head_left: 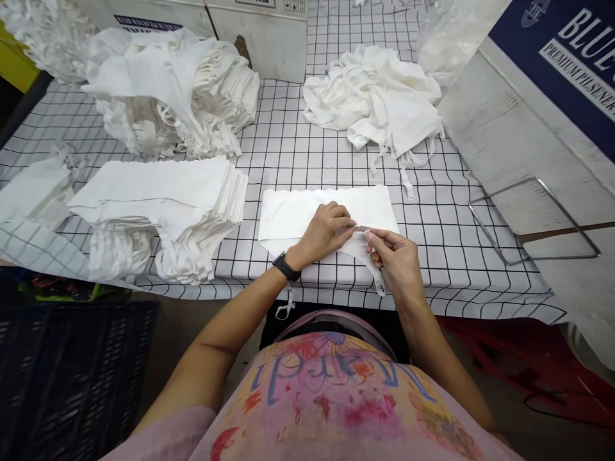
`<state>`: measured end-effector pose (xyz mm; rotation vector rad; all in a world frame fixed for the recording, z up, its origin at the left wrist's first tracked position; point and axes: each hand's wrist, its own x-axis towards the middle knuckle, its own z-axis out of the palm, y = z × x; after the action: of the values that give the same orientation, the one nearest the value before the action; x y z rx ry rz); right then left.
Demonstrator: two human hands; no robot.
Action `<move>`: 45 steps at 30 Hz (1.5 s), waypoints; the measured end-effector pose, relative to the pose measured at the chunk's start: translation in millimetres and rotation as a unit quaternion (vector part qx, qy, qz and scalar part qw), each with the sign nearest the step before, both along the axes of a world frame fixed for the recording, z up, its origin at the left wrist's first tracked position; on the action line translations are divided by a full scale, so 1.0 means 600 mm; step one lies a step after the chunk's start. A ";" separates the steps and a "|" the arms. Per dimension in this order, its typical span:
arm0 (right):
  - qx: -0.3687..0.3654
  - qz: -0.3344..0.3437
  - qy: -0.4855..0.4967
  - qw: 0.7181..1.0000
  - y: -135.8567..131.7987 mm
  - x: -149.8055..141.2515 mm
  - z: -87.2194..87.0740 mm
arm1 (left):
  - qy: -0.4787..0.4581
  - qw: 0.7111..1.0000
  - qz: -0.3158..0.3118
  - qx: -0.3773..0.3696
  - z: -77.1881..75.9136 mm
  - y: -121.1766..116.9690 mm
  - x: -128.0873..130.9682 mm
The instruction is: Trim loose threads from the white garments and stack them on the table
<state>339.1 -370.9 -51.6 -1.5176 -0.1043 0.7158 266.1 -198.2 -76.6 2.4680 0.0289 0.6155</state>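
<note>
A white strapped garment, which looks like a bra top, lies flat before me on the checked tablecloth. My left hand, with a black watch on its wrist, rests over its middle, thumb and fingers pinched together at the edge. Close beside it, my right hand pinches the same edge near the base of a strap. That strap hangs toward the table's front edge. A second thin strap dangles over the edge below my left wrist. The fabric between the fingertips is partly hidden.
To the left stands a neat stack of similar garments, with a bigger pile behind it. A loose white heap lies at the back right. Cardboard boxes and a bent wire frame are on the right.
</note>
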 end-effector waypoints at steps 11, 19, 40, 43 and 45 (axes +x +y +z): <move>-0.038 0.014 -0.011 0.999 0.011 -0.002 0.011 | -0.004 1.000 0.002 0.006 -0.004 -0.003 0.001; -0.036 -0.003 0.002 0.999 0.016 -0.001 0.019 | 0.044 0.999 0.012 0.000 -0.005 -0.001 -0.001; -0.095 0.025 -0.051 0.994 0.028 -0.013 0.031 | 0.021 0.999 -0.011 0.044 -0.009 -0.002 -0.004; -0.090 0.043 -0.033 0.994 0.032 -0.008 0.030 | 0.014 0.998 -0.023 0.053 -0.009 -0.002 -0.004; -0.087 0.057 -0.017 0.994 0.033 -0.005 0.030 | 0.017 0.998 -0.028 0.056 -0.010 -0.002 -0.004</move>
<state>336.2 -350.8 -33.8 -1.7016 -0.1587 0.8061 263.9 -199.4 -82.7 2.5773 -0.0644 0.5657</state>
